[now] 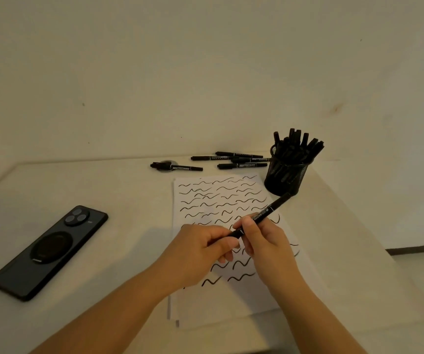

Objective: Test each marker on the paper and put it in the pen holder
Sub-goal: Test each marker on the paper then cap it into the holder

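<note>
White table (108, 185) against bare wall (154, 60); phone (48, 251) at left.

Both hands gripping 1 black marker (262, 215) over squiggle-covered paper (221, 198), left hand (200, 249), right hand (264, 241), mesh pen holder (285, 177) beyond

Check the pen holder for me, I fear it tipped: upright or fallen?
Upright: the black mesh pen holder stands on the table, markers sticking up from it.

- Black marker (262, 217): tilted, mid-frame, above the paper.
- Paper (221, 198): white, covered in black squiggles, centre.
- Mesh pen holder (286, 175): black, upright, full of markers, right of centre.
- Loose markers (233, 159): flat, beyond the paper.
</note>
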A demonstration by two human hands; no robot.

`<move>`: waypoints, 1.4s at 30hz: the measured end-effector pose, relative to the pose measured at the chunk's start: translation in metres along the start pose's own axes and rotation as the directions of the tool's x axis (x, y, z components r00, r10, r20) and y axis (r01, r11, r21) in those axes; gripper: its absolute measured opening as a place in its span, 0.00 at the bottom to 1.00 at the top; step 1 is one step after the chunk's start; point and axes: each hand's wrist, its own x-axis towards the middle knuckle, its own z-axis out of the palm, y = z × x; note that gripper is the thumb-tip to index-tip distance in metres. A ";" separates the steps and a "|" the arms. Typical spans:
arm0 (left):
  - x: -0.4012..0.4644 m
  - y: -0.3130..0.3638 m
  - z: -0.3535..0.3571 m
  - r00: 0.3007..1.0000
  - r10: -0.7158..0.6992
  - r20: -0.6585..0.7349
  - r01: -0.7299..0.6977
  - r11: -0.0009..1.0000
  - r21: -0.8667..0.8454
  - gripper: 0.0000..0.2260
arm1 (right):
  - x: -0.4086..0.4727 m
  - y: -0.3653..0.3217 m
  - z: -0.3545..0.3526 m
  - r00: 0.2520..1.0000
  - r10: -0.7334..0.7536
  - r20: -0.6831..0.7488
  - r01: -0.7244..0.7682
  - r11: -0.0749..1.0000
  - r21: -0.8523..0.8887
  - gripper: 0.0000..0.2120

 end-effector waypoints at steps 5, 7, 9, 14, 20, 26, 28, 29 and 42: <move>-0.010 0.003 0.000 0.976 0.166 -0.138 -0.090 0.894 0.440 0.08 | -0.002 0.001 -0.005 0.948 0.189 -0.257 -0.133 0.966 0.220 0.13; -0.016 -0.003 -0.006 0.965 0.172 -0.198 -0.052 0.864 0.500 0.10 | 0.006 0.001 -0.032 0.885 0.234 -0.402 -0.118 0.949 0.293 0.13; -0.018 -0.008 -0.015 0.961 0.131 -0.243 -0.010 0.895 0.446 0.09 | 0.004 0.006 -0.055 0.905 0.140 -0.401 -0.086 0.985 0.151 0.12; -0.001 -0.013 -0.006 0.993 0.083 -0.080 -0.046 0.922 0.385 0.08 | -0.013 0.021 -0.053 0.986 0.000 -0.168 -0.021 0.992 -0.122 0.09; 0.002 -0.029 0.009 0.998 0.019 -0.054 0.001 0.936 0.352 0.07 | -0.026 0.025 -0.057 0.999 -0.023 -0.031 0.018 0.990 -0.137 0.12; 0.003 -0.032 0.008 0.999 -0.007 -0.047 0.019 0.966 0.257 0.08 | -0.025 0.028 -0.057 0.999 -0.034 -0.029 0.027 0.976 -0.217 0.10; 0.003 -0.032 0.008 0.999 -0.014 -0.044 0.024 0.970 0.240 0.08 | -0.024 0.032 -0.059 0.995 -0.042 -0.089 0.019 0.969 -0.246 0.10; 0.003 -0.032 0.008 0.999 -0.014 -0.043 0.024 0.973 0.231 0.08 | -0.024 0.032 -0.060 0.992 -0.055 -0.115 0.024 0.966 -0.258 0.10; -0.003 -0.023 0.006 0.994 0.071 -0.084 -0.062 0.992 0.107 0.06 | -0.008 0.009 -0.051 0.964 -0.084 -0.252 0.095 0.995 0.033 0.07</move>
